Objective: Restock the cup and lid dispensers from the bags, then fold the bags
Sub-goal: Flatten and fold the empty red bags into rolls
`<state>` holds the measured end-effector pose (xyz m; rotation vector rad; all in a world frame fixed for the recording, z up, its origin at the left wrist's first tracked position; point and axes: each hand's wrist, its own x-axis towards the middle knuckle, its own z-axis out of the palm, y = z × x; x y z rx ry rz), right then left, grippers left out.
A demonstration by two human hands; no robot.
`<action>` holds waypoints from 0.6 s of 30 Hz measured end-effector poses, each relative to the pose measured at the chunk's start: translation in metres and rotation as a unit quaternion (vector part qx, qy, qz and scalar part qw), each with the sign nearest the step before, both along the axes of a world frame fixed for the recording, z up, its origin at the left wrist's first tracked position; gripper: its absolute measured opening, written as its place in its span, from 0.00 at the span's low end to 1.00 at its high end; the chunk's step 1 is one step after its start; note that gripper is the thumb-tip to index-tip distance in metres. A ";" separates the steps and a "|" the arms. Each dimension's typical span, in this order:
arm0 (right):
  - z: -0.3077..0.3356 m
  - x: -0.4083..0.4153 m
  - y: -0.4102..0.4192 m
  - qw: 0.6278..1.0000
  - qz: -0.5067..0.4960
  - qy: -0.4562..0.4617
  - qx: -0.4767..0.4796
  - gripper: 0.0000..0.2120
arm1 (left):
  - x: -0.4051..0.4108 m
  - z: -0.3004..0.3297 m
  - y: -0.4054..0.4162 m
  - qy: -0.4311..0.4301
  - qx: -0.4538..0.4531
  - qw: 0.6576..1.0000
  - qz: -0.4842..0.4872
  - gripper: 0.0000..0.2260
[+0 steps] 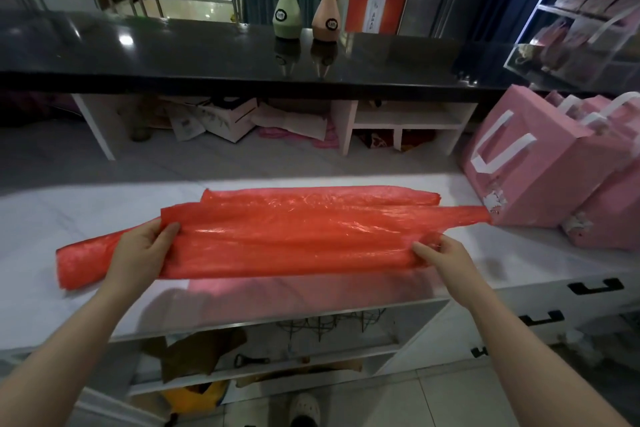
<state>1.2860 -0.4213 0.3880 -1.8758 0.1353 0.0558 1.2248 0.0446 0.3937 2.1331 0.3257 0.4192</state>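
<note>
Across the middle of the frame, on the white counter (pixel 52 218), lies the red plastic bag (pixel 294 229), drawn out long from left to right and folded lengthwise into several layers. We see our left hand (pixel 140 246) at the bag's left part, thumb on top and fingers curled under the near fold, pinching it; a further stretch of the bag runs past that hand toward the lower left. Our right hand (pixel 440 253) pinches the near edge at the right, fingertips gathered on the thin plastic. The near fold is lifted slightly off the counter and casts a pinkish shadow below it.

At the right of the frame, pink paper gift bags (pixel 540 177) with white handles stand leaning on the counter; the red bag's narrow far-right end touches the nearest one, so that side is crowded. At upper centre, on the raised black countertop (pixel 173 48), a green spray bottle (pixel 286 10) and a pink spray bottle (pixel 326 14) stand side by side, well apart from the bag. At upper right a clear display rack (pixel 581 17) holds more pink items. Below the counter edge, open shelves (pixel 277 354) carry dark, indistinct objects. At bottom centre a light shoe (pixel 304 407) shows on the tiled floor.
</note>
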 end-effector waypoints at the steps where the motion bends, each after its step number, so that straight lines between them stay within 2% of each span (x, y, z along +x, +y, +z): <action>1: -0.001 0.001 0.001 1.000 -0.006 -0.010 0.001 0.07 | 0.002 -0.001 0.001 0.000 0.007 1.000 0.003 0.13; 3: -0.003 0.002 0.003 1.000 -0.014 -0.022 0.002 0.07 | 0.004 -0.005 0.002 0.011 -0.003 1.000 0.010 0.12; 6: -0.007 0.004 0.008 0.999 -0.037 -0.035 0.002 0.07 | 0.002 -0.012 0.002 0.031 -0.077 0.996 0.019 0.13; 10: -0.015 0.006 0.009 0.998 -0.059 -0.021 0.006 0.08 | -0.013 -0.028 0.006 0.130 -0.183 0.974 -0.009 0.20; 12: -0.020 0.007 0.008 0.998 -0.060 -0.023 -0.002 0.10 | -0.020 -0.036 0.010 0.155 -0.147 0.976 -0.048 0.17; 16: -0.027 0.009 0.005 0.997 -0.065 -0.034 -0.010 0.09 | -0.025 -0.035 0.002 0.172 -0.081 0.972 -0.135 0.02; 18: -0.029 0.011 0.003 0.996 -0.080 -0.037 -0.016 0.09 | -0.023 -0.034 -0.004 0.168 -0.065 0.973 -0.146 0.03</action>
